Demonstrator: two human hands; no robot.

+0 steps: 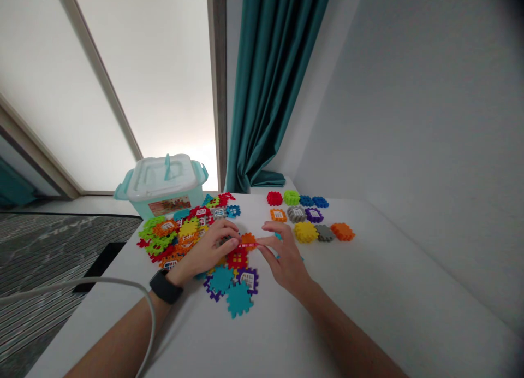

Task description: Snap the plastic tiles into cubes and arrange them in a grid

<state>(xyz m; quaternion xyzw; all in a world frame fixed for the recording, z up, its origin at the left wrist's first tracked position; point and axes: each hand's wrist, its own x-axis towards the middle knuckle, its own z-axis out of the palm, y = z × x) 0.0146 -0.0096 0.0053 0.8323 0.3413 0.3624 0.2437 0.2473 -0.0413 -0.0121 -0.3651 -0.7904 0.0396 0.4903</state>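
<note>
A red toothed building tile [247,245], seen nearly edge-on, spans the gap between my two hands above the white table. My left hand [213,243], with a dark watch at the wrist, pinches its left end. At the right end, the thumb and forefinger of my right hand [286,257] close on it. Just behind it shows an orange tile [248,238]. Below lie a red window tile [237,259], a purple window tile [249,278] and a turquoise tile [239,299]. My right hand partly hides some turquoise pieces.
Left of my hands spreads a heap of mixed tiles, among them a lime green tile [164,242]. Small stacks stand at the right, including a yellow stack [306,231] and an orange stack [343,231]. Behind is a lidded turquoise tub [167,184]. A pale cable [123,281] crosses my left forearm.
</note>
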